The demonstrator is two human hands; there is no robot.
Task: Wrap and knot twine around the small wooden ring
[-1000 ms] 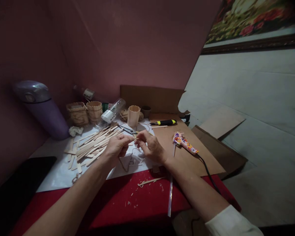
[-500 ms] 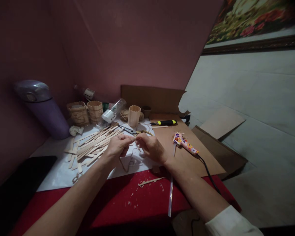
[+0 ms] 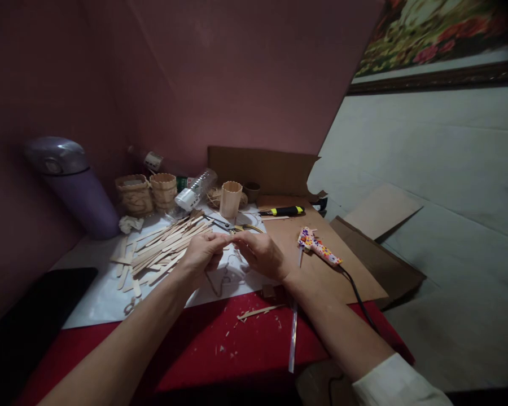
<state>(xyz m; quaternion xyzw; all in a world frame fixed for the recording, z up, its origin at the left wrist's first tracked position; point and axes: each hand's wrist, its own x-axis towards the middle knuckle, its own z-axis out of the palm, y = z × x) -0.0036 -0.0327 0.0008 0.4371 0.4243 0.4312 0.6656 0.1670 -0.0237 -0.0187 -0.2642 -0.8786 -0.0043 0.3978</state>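
Observation:
My left hand [image 3: 203,252] and my right hand [image 3: 260,254] meet at the fingertips over the white paper [image 3: 88,301]. Both are closed in a pinch. From under my left hand a thin piece of twine [image 3: 215,287] loops down toward the paper. What lies between the fingertips is mostly hidden. Just beyond the hands are scissors [image 3: 226,225] and an upright cup made of wooden craft sticks [image 3: 231,200]. A heap of loose craft sticks [image 3: 165,251] spreads to the left of my left hand.
A purple bottle [image 3: 78,189] leans at the left. Two decorated cups [image 3: 133,197] and a clear plastic bottle [image 3: 197,189] stand or lie behind the sticks. On the right, a patterned glue gun [image 3: 319,248] and a utility knife [image 3: 283,211] rest on cardboard [image 3: 342,282].
The right fingers have closed in over the left fingertips, covering the small light bit seen between them before. Both arms stay in nearly the same place.

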